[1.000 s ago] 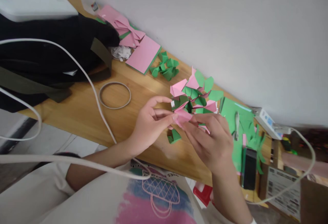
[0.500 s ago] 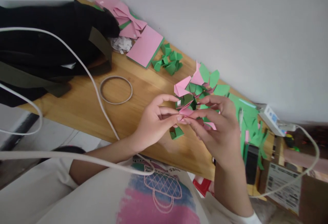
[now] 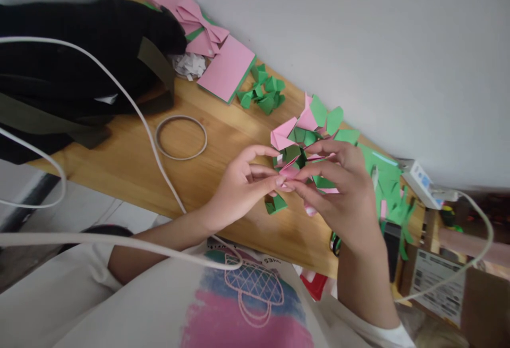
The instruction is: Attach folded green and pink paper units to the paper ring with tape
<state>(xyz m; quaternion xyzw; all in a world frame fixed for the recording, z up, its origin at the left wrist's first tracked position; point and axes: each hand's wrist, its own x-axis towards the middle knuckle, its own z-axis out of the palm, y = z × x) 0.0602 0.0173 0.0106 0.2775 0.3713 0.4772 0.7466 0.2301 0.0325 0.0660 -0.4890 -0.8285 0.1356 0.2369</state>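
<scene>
A wooden tabletop (image 3: 119,170) runs along a plain pale wall (image 3: 358,34), seen from the head camera looking down over the person's printed shirt. Both hands meet near the table's front edge over a pink and green folded paper model (image 3: 308,135) that rests on the wood just behind them. The left hand (image 3: 239,191) has its thumb arched above and its fingertips pressed together on a small pink paper flap (image 3: 290,171) at the near side of the model. The right hand (image 3: 346,199) comes in from the other side, its fingertips pinched onto the same flap, so that the two sets of fingers touch one another around it. A small green folded piece (image 3: 275,204) lies on the table just below the joined fingertips, clear of both hands. Farther back along the wall sit a heap of green folded pieces (image 3: 263,93), a stack of pink paper (image 3: 227,69) and a pink paper bow (image 3: 197,26). A thin ring (image 3: 159,149) lies flat on the wood to the left, beside a white cable (image 3: 135,119) that crosses a black bag (image 3: 71,71). Green paper sheets and cuttings (image 3: 388,188) lie behind the right hand.
</scene>
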